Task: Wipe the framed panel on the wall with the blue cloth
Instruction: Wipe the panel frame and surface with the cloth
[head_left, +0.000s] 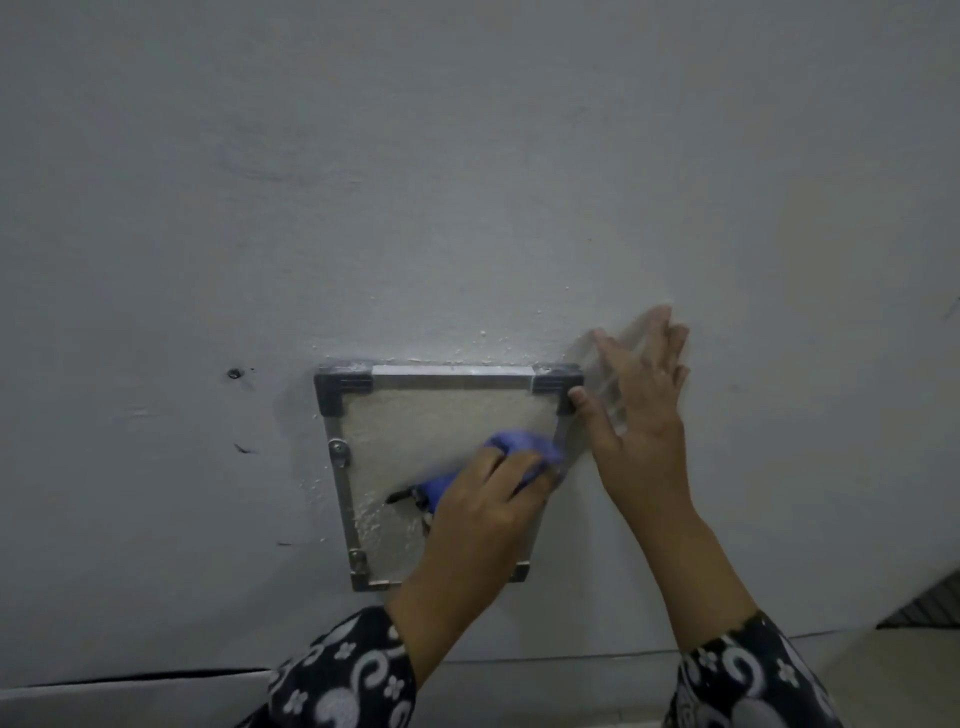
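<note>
On wall, low centre: panel in metal frame. Left hand bunches cloth, pressing it against panel's right half, near right edge. Right hand flat on wall beside frame's top right corner, fingers spread, thumb touching corner bracket, empty.

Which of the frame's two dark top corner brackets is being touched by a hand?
The top-right bracket: the right hand's thumb rests on it. The top-left bracket is untouched.
</note>
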